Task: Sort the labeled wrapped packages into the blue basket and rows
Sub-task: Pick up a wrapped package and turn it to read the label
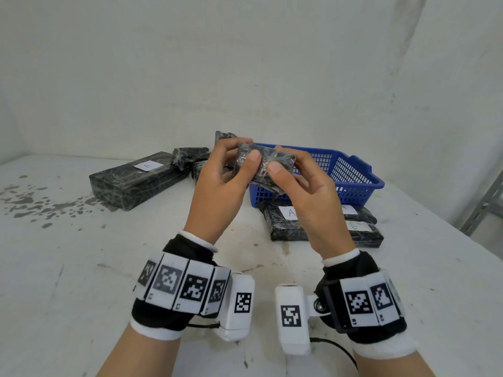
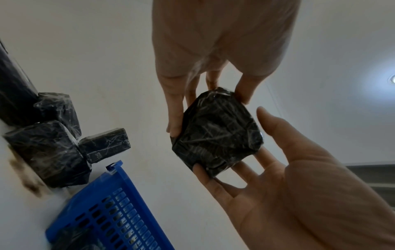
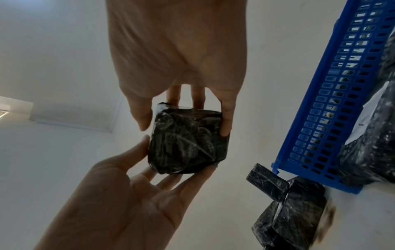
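Both hands hold one small black wrapped package (image 1: 262, 164) up above the table, in front of the blue basket (image 1: 351, 170). My left hand (image 1: 245, 151) pinches its left end between thumb and fingers. My right hand (image 1: 280, 159) grips the right end, thumb on the near face. No label shows on the package in any view; the wrist views show its crinkled underside (image 2: 215, 133) (image 3: 186, 142). The basket (image 2: 111, 211) (image 3: 333, 101) stands just behind and right of the hands.
A long black package labelled A (image 1: 136, 178) lies at the left. Small black packages (image 1: 190, 156) sit behind it. In front of the basket lie packages labelled A (image 1: 285, 221) and B (image 1: 364, 232). The table edge (image 1: 446, 227) runs along the right.
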`<state>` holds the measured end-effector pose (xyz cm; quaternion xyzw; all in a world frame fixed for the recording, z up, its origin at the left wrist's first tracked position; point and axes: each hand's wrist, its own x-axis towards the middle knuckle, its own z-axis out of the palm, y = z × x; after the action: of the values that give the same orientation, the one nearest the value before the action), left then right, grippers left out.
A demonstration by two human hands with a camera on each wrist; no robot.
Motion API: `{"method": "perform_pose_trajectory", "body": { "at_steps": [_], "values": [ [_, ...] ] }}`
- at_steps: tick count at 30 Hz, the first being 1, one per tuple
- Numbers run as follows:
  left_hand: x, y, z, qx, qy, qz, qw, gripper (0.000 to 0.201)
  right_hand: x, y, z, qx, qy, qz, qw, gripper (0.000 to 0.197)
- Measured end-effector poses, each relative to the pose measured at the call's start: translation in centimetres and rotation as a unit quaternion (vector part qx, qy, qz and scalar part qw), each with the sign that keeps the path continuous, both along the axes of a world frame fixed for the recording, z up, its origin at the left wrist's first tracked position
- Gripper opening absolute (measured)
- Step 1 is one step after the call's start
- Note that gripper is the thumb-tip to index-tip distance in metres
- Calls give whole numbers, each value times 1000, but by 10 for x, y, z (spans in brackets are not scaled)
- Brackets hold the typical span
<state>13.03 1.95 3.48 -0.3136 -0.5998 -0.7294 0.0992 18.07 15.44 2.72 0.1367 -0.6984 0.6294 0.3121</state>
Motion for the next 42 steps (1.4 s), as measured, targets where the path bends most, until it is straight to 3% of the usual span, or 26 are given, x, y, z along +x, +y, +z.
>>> {"method": "perform_pose_trajectory", "body": {
  "at_steps": [6, 9, 12, 14, 16, 24, 30, 39, 42],
  "values": [
    [3, -2, 1, -48, -63, -34, 996, 26, -6, 5, -6, 85, -8, -30, 996, 23],
    [2, -4, 4, 3, -82, -51, 995, 13, -6, 6, -7, 100, -18, -46, 994, 23],
    [-1, -4, 5, 54, -109, -70, 990, 41, -3, 0, -5, 56, -21, -2, 998, 22],
    [-1, -4, 4, 43, -117, -68, 990, 61, 1, -4, -1, 18, -21, 15, 999, 24],
    [-1, -2, 4, 30, -122, -66, 990, 69, 3, -6, 1, 2, -14, 9, 1000, 35],
    [2, 0, 3, 17, -105, -40, 994, 48, 4, -3, 0, -13, -35, 11, 999, 71],
    [1, 0, 2, 3, -96, -40, 995, 38, 4, -1, 1, -9, -53, 0, 999, 66],
    [1, -1, 1, 14, -75, 22, 997, 30, 8, 1, 5, -32, -50, 1, 998, 39],
    [3, 1, 1, 12, -76, 21, 997, 38, 8, 0, 5, -26, -45, -3, 999, 30]
  ]
}}
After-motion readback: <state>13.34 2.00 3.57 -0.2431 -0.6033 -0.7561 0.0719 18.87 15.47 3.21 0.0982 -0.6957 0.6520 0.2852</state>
